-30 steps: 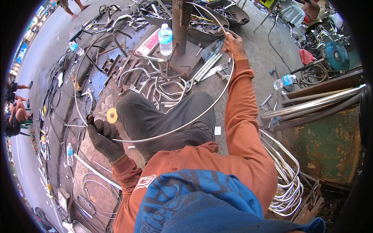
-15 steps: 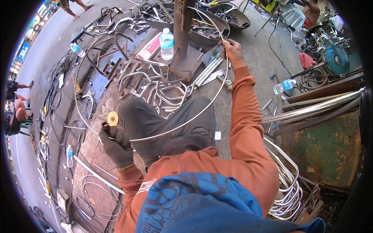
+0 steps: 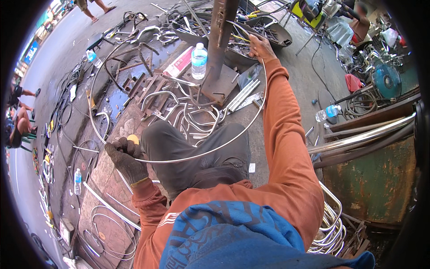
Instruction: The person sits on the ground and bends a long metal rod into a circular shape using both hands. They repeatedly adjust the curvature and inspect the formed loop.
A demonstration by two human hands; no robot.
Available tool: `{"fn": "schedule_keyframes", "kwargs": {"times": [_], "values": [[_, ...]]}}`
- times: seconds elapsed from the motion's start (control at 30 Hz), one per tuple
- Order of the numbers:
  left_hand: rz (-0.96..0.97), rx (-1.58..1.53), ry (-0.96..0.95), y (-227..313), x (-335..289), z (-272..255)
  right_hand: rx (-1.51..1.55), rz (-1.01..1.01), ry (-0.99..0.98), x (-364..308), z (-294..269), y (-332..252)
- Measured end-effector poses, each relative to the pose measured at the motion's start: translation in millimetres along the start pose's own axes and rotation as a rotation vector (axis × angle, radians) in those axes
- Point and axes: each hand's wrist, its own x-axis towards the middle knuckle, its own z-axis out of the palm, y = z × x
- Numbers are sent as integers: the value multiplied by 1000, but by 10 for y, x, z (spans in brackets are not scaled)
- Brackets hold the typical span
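Note:
A long thin metal rod (image 3: 181, 160), bent into a wide hoop, arches across my lap and away over the ground in front of me. My left hand (image 3: 127, 158), in a dark glove, is closed round the rod at the left. Just beyond its fingers shows part of a yellow disc (image 3: 133, 139); the hand partly hides it. Bare and stretched forward, my right hand (image 3: 262, 47) grips the hoop near one end, whose tip sticks out past the fingers toward a rusty post.
The rusty post (image 3: 220, 40) stands ahead on a base plate, beside a water bottle (image 3: 199, 61). Bent metal tubes (image 3: 197, 117) lie before my knees. Scrap-filled trays (image 3: 273, 33) sit behind. At right are long pipes (image 3: 367, 136) and a fan (image 3: 387, 81); a person (image 3: 359, 22) is beyond.
My right hand has slid up along the rod toward its tip, and less of the end sticks out. My left hand has turned and shifted slightly left, covering more of the yellow disc.

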Motion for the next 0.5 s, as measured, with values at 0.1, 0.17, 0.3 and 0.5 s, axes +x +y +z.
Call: {"fn": "schedule_keyframes", "kwargs": {"times": [0.1,0.17,0.3,0.5], "values": [[42,107,83,-7,212,-18,101,4,8,-93,46,41],[34,153,76,8,426,-35,168,20,25,-155,77,52],[56,231,70,14,957,-39,243,35,98,-222,163,69],[2,343,-81,78,1834,-44,227,-10,182,-287,300,120]]}}
